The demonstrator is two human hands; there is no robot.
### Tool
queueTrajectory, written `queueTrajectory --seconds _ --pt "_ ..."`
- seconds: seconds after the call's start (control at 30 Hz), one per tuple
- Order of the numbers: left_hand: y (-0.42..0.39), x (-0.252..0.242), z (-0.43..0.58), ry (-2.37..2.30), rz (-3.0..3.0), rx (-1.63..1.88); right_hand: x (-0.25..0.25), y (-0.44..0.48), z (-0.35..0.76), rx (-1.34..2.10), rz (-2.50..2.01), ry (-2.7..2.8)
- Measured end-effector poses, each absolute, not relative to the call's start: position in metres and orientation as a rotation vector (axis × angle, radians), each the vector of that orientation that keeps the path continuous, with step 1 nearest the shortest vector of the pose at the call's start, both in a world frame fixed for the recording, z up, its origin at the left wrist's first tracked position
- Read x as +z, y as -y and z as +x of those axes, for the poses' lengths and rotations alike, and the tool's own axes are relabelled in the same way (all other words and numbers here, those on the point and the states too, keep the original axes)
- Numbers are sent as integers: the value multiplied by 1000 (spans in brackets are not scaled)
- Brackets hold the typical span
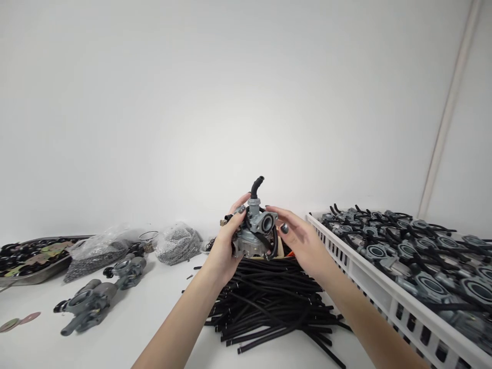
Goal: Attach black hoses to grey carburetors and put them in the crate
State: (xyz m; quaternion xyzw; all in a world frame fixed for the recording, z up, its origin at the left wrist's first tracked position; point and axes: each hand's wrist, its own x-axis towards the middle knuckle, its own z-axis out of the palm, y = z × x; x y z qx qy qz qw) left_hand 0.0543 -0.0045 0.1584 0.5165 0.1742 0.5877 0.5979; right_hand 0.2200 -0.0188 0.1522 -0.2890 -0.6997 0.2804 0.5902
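One carburetor [254, 224], above the desk [161, 300]. Left hand [226, 240] grasping it; right hand [302, 237] half-curled, contact unclear. We judge it stiff, weighty: grip the metal body [248, 240].

One head-worn view looks forward across the nearby tabletop [144, 305] to the pale wall [246, 102].

The person's left hand [223, 248] and right hand [305, 246] are showing bare, with slim, tapering fingers. Dark nail polish [284, 228] is coating the nails in view, its glossy finish catching the light and giving off a greyish gleam on the right thumb. The left forearm [184, 307] and right forearm [355, 312] are also showing bare, narrowing at the wrists and broadening smoothly toward the lower edge of the view.
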Motion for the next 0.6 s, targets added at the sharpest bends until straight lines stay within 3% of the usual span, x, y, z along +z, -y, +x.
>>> queueTrajectory --seconds 0.33,0.6 --pt "7 136 74 -237 1084 925 164 31 233 531 -569 1517" --pt "7 139 71 -275 1100 964 166 32 235 601 -509 1593"
